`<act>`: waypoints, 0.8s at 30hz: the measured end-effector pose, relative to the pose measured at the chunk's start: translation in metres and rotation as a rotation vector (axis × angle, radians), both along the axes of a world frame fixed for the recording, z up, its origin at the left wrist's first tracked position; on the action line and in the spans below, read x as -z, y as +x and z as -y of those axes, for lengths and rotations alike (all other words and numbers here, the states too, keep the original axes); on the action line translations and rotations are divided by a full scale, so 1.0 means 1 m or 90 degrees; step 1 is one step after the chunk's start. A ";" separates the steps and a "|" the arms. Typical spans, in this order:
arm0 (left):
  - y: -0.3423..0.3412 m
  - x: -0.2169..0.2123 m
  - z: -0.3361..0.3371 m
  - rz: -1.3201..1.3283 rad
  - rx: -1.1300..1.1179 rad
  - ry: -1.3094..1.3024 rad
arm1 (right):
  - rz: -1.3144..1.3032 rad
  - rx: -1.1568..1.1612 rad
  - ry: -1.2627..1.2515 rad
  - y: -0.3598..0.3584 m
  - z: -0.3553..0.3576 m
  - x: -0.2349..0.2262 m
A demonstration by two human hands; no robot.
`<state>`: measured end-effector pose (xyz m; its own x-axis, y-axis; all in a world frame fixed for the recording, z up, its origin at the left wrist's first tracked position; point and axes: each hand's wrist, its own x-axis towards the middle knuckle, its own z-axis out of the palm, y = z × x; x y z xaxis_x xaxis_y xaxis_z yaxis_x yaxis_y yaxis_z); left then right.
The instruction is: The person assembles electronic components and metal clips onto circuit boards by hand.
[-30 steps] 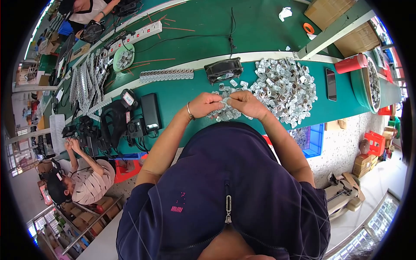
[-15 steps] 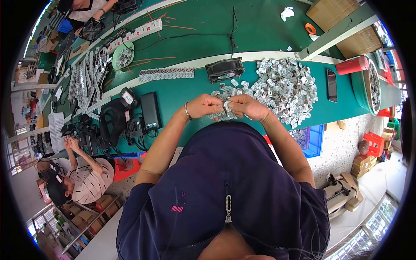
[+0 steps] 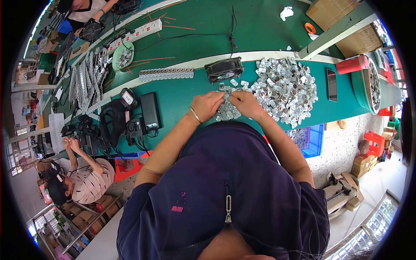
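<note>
My left hand (image 3: 208, 105), with a bracelet on its wrist, is over the small pile of clear-and-silver parts (image 3: 228, 111) in front of me. Its fingers are bent and pressed together at the tips; whatever they grip is too small to name. Facing it, my right hand (image 3: 248, 104) is closed too, thumb and forefinger down at the same parts, their hold hidden. A larger heap of the same small parts (image 3: 286, 93), some with brownish round ends, spreads to the right of my right hand. Beyond the hands lies a black cooling fan (image 3: 224, 69).
A neat row of parts (image 3: 166, 74) lies left of the fan. A black box (image 3: 150, 111) and cables are on the left. At right are a phone (image 3: 332, 86) and a green tub (image 3: 366, 89). A blue crate (image 3: 313, 141) is below the table edge. A co-worker (image 3: 86, 177) sits at left.
Both hands have parted slightly and lowered onto the small pile; before, their fingertips met around a small part. My left wrist has turned, and more of the pile shows between the hands.
</note>
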<state>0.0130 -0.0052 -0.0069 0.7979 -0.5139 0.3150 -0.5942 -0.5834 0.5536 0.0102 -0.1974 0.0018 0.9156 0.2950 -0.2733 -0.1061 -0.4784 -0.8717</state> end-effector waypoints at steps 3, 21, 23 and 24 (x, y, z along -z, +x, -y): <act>0.002 0.005 0.002 0.030 -0.003 -0.007 | 0.013 0.008 0.000 0.000 -0.001 0.001; 0.004 0.014 0.009 -0.016 -0.116 -0.109 | 0.051 0.100 -0.029 0.014 -0.009 0.015; 0.004 0.014 0.010 -0.011 -0.109 -0.106 | 0.005 0.115 -0.013 0.014 -0.010 0.017; 0.005 0.013 0.011 -0.005 -0.101 -0.103 | -0.010 0.127 0.009 0.013 -0.010 0.019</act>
